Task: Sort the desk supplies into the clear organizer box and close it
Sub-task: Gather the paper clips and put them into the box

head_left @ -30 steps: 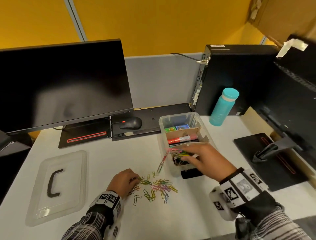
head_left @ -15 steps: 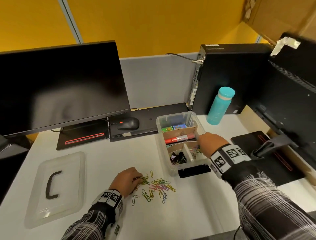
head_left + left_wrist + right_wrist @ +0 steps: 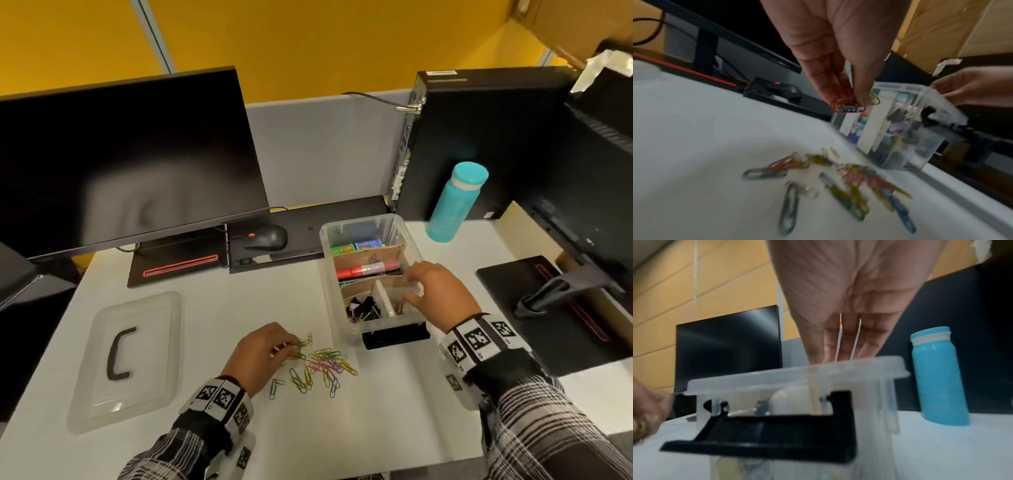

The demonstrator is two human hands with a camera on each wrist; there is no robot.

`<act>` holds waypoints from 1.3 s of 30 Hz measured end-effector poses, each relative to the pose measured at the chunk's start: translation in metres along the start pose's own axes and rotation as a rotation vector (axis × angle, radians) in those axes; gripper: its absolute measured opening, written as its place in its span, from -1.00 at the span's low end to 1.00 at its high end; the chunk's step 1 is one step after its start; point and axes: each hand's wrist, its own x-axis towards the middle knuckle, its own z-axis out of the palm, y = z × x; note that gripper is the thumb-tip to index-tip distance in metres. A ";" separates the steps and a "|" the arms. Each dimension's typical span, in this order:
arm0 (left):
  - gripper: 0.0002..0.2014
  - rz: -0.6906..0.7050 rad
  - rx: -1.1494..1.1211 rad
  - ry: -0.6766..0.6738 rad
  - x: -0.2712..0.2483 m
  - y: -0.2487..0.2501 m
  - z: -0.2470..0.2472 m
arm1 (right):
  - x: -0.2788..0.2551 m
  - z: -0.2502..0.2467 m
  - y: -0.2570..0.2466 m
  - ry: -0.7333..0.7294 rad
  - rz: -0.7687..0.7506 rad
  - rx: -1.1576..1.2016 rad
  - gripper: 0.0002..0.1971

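The clear organizer box [image 3: 363,222] stands open mid-desk, holding a red marker [image 3: 370,269], black binder clips [image 3: 364,308] and small coloured boxes [image 3: 356,246]. My right hand [image 3: 409,291] hovers over its near right compartment with straight fingers [image 3: 840,352] pointing down past the rim [image 3: 797,378], holding nothing. Coloured paper clips [image 3: 322,366] lie scattered in front of the box. My left hand [image 3: 287,347] is at the pile's left edge and pinches a few clips [image 3: 851,105] between thumb and fingers. The clear lid [image 3: 126,356] with a black handle lies flat at the left.
A black latch [image 3: 395,337] hangs open at the box's near end. Behind are a monitor [image 3: 120,154], a mouse [image 3: 267,238] and a keyboard. A teal bottle [image 3: 455,202] and a PC tower stand at the back right, and a second monitor's stand [image 3: 555,294] at the right.
My right hand carried clips to the box's near right compartment and now hangs empty with straight fingers. My left hand stayed at the pile and picked up a few clips.
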 end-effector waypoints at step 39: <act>-0.83 0.102 -0.204 -0.031 0.115 0.093 -0.044 | -0.036 0.038 -0.035 0.360 -0.259 0.241 -0.56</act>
